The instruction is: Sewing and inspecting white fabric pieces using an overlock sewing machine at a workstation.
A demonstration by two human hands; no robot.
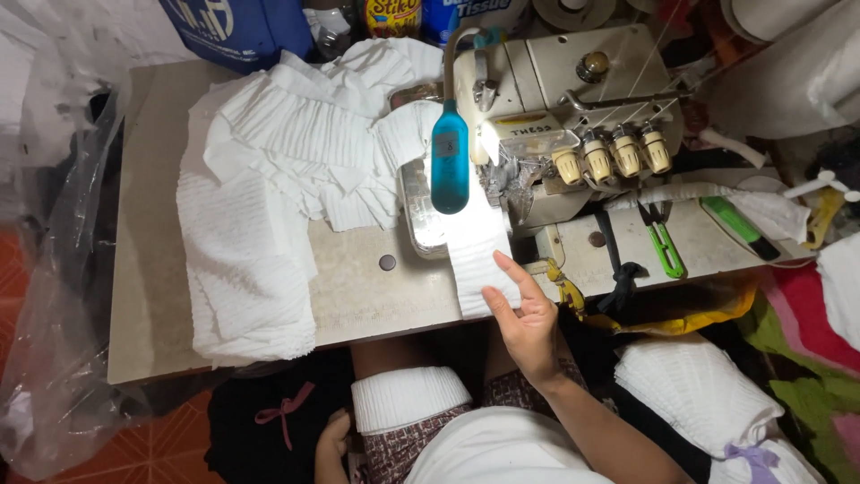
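Observation:
My right hand rests with fingers spread on a white ribbed fabric strip that runs from the table's front edge up under the presser foot of a cream overlock sewing machine. A blue lamp head lights the strip. My left hand is low by my lap, partly hidden, next to a folded white ribbed piece lying on my knee. Whether that hand holds anything is unclear.
A big heap of white ribbed pieces covers the table's left half. Green thread snips and a green tool lie right of the machine. More white pieces are stacked at lower right. A clear plastic bag hangs at left.

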